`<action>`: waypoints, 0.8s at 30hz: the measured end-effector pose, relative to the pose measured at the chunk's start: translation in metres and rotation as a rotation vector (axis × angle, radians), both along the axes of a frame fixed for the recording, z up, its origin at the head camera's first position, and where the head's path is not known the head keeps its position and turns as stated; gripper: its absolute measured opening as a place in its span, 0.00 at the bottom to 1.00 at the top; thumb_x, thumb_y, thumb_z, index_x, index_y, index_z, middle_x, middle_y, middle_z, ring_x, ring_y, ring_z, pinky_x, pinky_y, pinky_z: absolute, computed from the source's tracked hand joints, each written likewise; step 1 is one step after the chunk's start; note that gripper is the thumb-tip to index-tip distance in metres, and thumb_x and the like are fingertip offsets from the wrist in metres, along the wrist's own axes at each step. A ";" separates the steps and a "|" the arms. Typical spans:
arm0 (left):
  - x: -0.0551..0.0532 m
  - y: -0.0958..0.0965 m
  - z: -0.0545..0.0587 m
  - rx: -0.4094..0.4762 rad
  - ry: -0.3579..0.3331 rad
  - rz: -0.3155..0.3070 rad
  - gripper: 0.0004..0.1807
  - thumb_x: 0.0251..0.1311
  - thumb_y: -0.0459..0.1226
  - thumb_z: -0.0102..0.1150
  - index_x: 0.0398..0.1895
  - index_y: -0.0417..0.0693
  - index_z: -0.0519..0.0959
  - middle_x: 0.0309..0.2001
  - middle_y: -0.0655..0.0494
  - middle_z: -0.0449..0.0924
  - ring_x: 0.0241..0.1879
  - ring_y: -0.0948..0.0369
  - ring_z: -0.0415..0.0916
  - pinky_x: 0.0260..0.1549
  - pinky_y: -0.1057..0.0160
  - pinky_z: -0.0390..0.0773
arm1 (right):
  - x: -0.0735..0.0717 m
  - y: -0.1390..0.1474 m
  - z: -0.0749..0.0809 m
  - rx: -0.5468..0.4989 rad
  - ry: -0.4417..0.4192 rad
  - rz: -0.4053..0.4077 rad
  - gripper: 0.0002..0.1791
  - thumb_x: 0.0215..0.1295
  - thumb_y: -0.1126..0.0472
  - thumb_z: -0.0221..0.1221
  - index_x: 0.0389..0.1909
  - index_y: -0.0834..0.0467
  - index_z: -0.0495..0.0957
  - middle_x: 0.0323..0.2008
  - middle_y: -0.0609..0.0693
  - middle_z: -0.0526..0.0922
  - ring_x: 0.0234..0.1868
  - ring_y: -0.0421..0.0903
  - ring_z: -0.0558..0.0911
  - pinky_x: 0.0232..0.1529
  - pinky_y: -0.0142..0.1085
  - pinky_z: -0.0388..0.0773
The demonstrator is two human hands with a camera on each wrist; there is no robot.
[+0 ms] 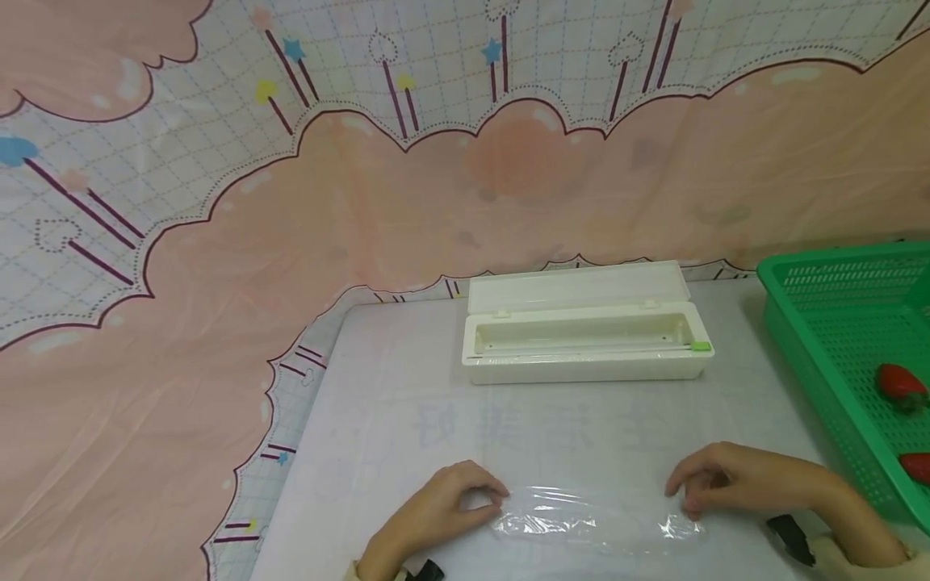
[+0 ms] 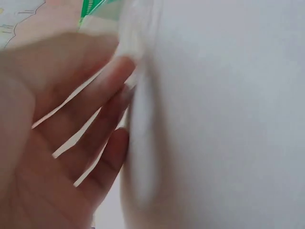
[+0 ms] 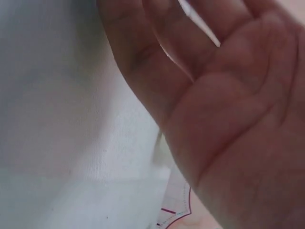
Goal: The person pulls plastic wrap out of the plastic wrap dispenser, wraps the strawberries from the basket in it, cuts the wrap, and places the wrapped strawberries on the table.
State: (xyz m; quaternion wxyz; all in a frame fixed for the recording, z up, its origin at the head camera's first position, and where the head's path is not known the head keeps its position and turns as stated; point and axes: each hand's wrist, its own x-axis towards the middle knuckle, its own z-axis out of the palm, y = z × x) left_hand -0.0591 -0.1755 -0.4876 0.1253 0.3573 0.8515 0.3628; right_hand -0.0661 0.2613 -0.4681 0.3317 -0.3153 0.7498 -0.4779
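A sheet of clear cling film (image 1: 559, 516) lies low over the white table, stretched between both hands in the head view. My left hand (image 1: 443, 504) pinches its left end between thumb and fingers. In the left wrist view that hand (image 2: 81, 109) has the shiny film (image 2: 136, 28) at its fingertips, the other fingers loosely bent. At the sheet's right end, my right hand (image 1: 748, 480) holds the corner with bent fingers and thumb. The right wrist view shows mostly that hand's palm (image 3: 238, 109); its fingertips are out of frame.
A white box (image 1: 581, 369) with its lid (image 1: 577, 288) raised stands behind the hands, a green slider (image 1: 701, 346) at its front right. On the right is a green basket (image 1: 806, 379) with strawberries (image 1: 899, 383). A patterned pink cloth (image 1: 407, 210) hangs behind the white table (image 1: 392, 420).
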 end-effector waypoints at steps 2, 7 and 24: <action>0.001 0.001 -0.002 0.027 0.029 0.011 0.12 0.61 0.39 0.68 0.48 0.54 0.82 0.48 0.69 0.82 0.50 0.70 0.77 0.54 0.67 0.77 | 0.001 -0.002 -0.001 0.002 0.010 -0.021 0.09 0.70 0.61 0.59 0.46 0.58 0.81 0.33 0.39 0.83 0.33 0.30 0.78 0.32 0.29 0.76; 0.003 0.004 -0.003 -0.008 0.081 0.028 0.24 0.55 0.41 0.72 0.56 0.47 0.80 0.58 0.63 0.76 0.50 0.69 0.76 0.54 0.67 0.77 | 0.002 -0.008 -0.005 -0.023 0.060 -0.032 0.06 0.68 0.63 0.61 0.44 0.59 0.79 0.29 0.40 0.80 0.30 0.31 0.76 0.28 0.29 0.76; 0.004 0.003 -0.001 -0.314 0.489 0.025 0.35 0.48 0.62 0.68 0.58 0.56 0.81 0.67 0.59 0.70 0.67 0.58 0.62 0.63 0.55 0.59 | 0.011 -0.020 -0.010 0.145 0.306 -0.126 0.21 0.51 0.56 0.74 0.40 0.50 0.72 0.23 0.32 0.71 0.23 0.27 0.69 0.24 0.26 0.69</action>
